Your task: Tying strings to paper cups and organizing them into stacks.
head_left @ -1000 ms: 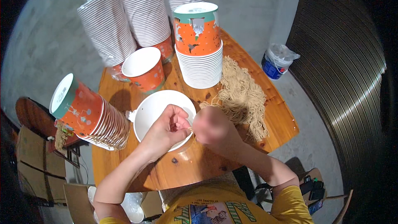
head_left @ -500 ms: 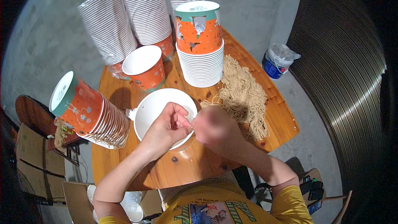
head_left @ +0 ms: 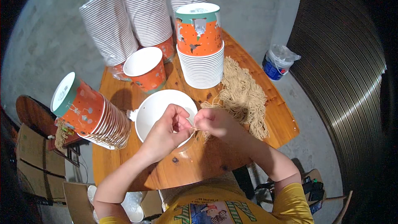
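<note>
A white tub (head_left: 148, 111) is in front of me on the wooden table, its pale inside partly hidden by my hands. Over its right rim my left hand (head_left: 166, 132) pinches a thin tan cord (head_left: 195, 129) between thumb and fingertips. Close beside it, my right hand (head_left: 215, 122) has curled fingers on the same cord. The exact grip is hard to see. Just beyond the right hand lies a loose heap of tan cords (head_left: 244, 95).
A tall stack of orange buckets (head_left: 200, 43) stands upside down behind the tub. Another orange stack with tan cords (head_left: 97, 114) leans at left. A single orange bucket (head_left: 149, 72) and plastic-wrapped stacks (head_left: 108, 29) are farther back. A blue-and-white pail (head_left: 277, 64) sits on the floor.
My right hand was blurred by motion and is now sharper, slightly right of where it was, leaving a gap by the left fingertips. The left hand has hardly moved.
</note>
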`<action>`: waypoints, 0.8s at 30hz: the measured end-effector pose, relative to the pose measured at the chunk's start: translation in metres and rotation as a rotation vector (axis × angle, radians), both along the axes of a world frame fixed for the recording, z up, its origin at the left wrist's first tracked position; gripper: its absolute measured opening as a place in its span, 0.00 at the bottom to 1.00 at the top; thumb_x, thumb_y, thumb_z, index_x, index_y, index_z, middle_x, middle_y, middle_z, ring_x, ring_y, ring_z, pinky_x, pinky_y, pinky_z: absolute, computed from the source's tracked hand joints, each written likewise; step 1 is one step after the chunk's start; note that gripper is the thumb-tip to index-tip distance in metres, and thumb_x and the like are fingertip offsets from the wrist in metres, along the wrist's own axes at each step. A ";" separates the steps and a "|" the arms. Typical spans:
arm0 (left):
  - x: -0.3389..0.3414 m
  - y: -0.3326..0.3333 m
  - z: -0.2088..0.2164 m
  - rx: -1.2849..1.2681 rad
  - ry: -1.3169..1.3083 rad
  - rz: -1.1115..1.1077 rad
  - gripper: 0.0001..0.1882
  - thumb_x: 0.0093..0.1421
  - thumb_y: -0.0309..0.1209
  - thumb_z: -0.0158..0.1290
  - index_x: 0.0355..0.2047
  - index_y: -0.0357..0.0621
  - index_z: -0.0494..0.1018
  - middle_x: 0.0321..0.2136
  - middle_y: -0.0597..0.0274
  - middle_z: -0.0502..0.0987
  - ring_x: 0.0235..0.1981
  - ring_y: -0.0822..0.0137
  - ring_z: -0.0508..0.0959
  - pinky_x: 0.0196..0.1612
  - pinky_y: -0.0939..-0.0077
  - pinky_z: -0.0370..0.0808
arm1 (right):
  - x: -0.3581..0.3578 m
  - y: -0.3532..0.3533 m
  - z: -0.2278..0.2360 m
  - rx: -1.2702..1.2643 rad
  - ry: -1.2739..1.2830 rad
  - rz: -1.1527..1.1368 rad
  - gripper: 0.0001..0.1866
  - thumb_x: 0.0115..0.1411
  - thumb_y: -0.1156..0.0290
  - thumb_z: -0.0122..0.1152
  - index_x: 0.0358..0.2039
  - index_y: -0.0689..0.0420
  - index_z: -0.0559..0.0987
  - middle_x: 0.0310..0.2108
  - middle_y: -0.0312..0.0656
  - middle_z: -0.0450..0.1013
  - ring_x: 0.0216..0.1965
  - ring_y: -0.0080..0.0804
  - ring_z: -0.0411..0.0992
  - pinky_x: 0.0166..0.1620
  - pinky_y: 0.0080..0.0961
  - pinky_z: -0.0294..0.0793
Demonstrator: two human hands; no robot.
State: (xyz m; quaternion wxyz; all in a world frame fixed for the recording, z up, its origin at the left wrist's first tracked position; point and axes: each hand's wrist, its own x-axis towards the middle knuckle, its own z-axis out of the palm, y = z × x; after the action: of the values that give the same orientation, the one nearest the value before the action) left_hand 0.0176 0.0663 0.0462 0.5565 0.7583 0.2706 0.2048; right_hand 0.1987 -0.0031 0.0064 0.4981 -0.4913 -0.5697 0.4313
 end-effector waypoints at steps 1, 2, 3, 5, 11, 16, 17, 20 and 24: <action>0.000 0.001 0.000 -0.014 0.004 0.003 0.15 0.55 0.21 0.54 0.40 0.40 0.62 0.28 0.68 0.70 0.31 0.80 0.70 0.36 0.86 0.68 | 0.001 0.000 -0.001 0.000 0.000 0.002 0.05 0.54 0.72 0.55 0.28 0.59 0.72 0.22 0.29 0.67 0.23 0.18 0.63 0.27 0.21 0.65; 0.000 0.001 -0.001 -0.014 0.005 0.005 0.15 0.55 0.21 0.54 0.40 0.40 0.62 0.28 0.68 0.70 0.31 0.80 0.70 0.36 0.86 0.68 | 0.001 -0.001 -0.001 0.007 0.028 -0.034 0.04 0.54 0.72 0.55 0.29 0.58 0.72 0.22 0.28 0.66 0.23 0.17 0.63 0.27 0.20 0.64; 0.000 0.003 -0.003 -0.043 -0.020 0.007 0.15 0.55 0.21 0.54 0.40 0.40 0.62 0.28 0.68 0.70 0.31 0.80 0.70 0.36 0.86 0.68 | 0.000 -0.002 0.001 0.014 0.054 -0.070 0.04 0.55 0.73 0.56 0.30 0.58 0.73 0.21 0.27 0.65 0.24 0.16 0.64 0.28 0.19 0.64; -0.001 0.004 -0.003 -0.072 -0.045 0.010 0.15 0.55 0.20 0.54 0.39 0.40 0.62 0.28 0.69 0.70 0.31 0.80 0.70 0.36 0.86 0.68 | -0.008 -0.011 0.011 0.084 -0.083 -0.118 0.04 0.54 0.74 0.57 0.30 0.58 0.73 0.21 0.28 0.65 0.24 0.16 0.64 0.28 0.18 0.65; 0.002 0.003 0.004 -0.129 -0.017 -0.008 0.14 0.56 0.20 0.54 0.39 0.40 0.61 0.29 0.69 0.70 0.31 0.80 0.70 0.37 0.86 0.68 | -0.014 -0.010 0.001 0.599 -0.476 -0.284 0.06 0.53 0.78 0.59 0.31 0.58 0.72 0.20 0.33 0.65 0.20 0.17 0.63 0.26 0.17 0.65; 0.001 -0.001 0.006 0.007 0.020 -0.058 0.14 0.57 0.23 0.54 0.42 0.40 0.63 0.29 0.71 0.69 0.30 0.80 0.69 0.36 0.84 0.69 | -0.018 -0.010 0.004 0.470 -0.257 -0.239 0.06 0.55 0.79 0.58 0.31 0.58 0.70 0.19 0.31 0.64 0.19 0.15 0.61 0.24 0.15 0.62; 0.001 -0.001 0.005 0.008 0.020 -0.057 0.14 0.57 0.23 0.54 0.42 0.40 0.63 0.29 0.71 0.69 0.30 0.80 0.69 0.36 0.84 0.69 | -0.017 -0.011 0.004 0.383 -0.198 -0.214 0.05 0.56 0.79 0.57 0.31 0.58 0.70 0.18 0.29 0.63 0.19 0.13 0.59 0.24 0.14 0.61; 0.000 -0.001 0.004 0.031 0.035 -0.061 0.14 0.57 0.24 0.54 0.42 0.40 0.65 0.28 0.72 0.69 0.29 0.80 0.68 0.36 0.84 0.68 | -0.017 -0.011 0.006 0.299 -0.129 -0.183 0.04 0.57 0.79 0.56 0.31 0.58 0.70 0.18 0.26 0.61 0.19 0.10 0.57 0.23 0.13 0.57; 0.000 -0.002 0.004 0.108 0.091 -0.041 0.10 0.57 0.25 0.53 0.38 0.40 0.67 0.26 0.71 0.69 0.27 0.79 0.67 0.33 0.83 0.68 | -0.016 -0.012 0.007 0.259 -0.091 -0.165 0.04 0.57 0.79 0.56 0.31 0.57 0.70 0.18 0.25 0.59 0.19 0.10 0.54 0.22 0.13 0.54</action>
State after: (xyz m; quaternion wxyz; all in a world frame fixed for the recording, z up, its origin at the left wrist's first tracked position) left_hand 0.0180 0.0642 0.0500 0.5059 0.8011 0.2688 0.1731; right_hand 0.1831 -0.0154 0.0137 0.5647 -0.4873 -0.6000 0.2892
